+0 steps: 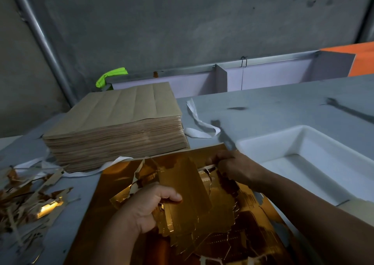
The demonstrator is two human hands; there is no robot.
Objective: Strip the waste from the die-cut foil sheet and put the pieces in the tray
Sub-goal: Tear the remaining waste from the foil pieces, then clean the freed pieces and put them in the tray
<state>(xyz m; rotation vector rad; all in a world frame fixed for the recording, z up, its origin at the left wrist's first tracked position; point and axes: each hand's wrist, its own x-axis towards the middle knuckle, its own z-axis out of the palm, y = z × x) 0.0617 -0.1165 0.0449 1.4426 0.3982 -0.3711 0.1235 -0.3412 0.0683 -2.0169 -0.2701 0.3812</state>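
A gold die-cut foil sheet [113, 200] lies on the grey table in front of me, partly torn up in its middle. My left hand [149, 208] grips a loosened gold piece [182, 185], thumb on top of it. Farther back, my right hand [236, 165] pinches a thin strip of waste [208, 166] at the sheet's far part. The white tray [299, 143] stands to the right of the sheet, and no gold pieces show in the part of it I can see.
A thick stack of brown sheets [121, 123] stands at the back left. Torn gold and brown waste strips [30, 200] are heaped at the left edge. White paper bands [200, 123] lie behind the sheet. A grey wall and a metal rail close the back.
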